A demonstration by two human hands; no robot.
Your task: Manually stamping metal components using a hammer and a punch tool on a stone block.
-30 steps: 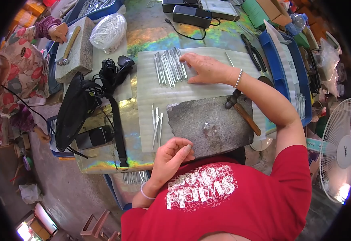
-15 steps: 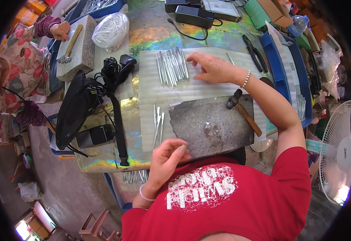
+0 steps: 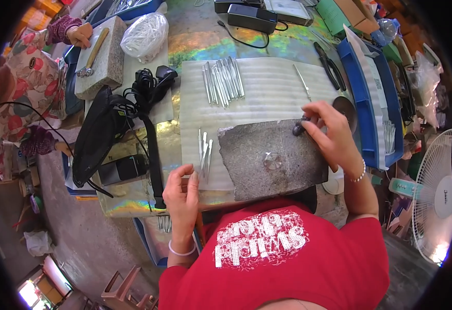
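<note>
While your right hand [image 3: 334, 135] was up on the pale ribbed foam mat [image 3: 267, 85] by the metal rods a second ago, it's now pulled back to the far right corner of the grey stone slab [image 3: 275, 157] and clamped around the dark head end of the small hammer [image 3: 299, 127]. The wooden handle showed plainly before and is now hidden under your palm, so my read is you've moved from sorting to picking up the tool.

Your left hand [image 3: 182, 199] hasn't gone anywhere: it sits at the near edge of the shiny holographic-covered counter [image 3: 133, 199], fingers loosely curled, holding nothing I can make out.

Counts, big stuff first:
- one counter
- one foam mat
- one stone slab, with one small round metal disc [image 3: 273, 161] lying near its middle
- one hammer in your grip, plus a second hammer [image 3: 92, 54] on the pale stone block [image 3: 101, 57] where another person's hand rests, far left
- one fan of thin silver metal rods [image 3: 223, 81] on the mat, roughly a dozen, too tightly packed to be sure
- about four short silver rods [image 3: 204, 152] just left of the slab
- one lone rod [image 3: 302, 81] to the right
</note>
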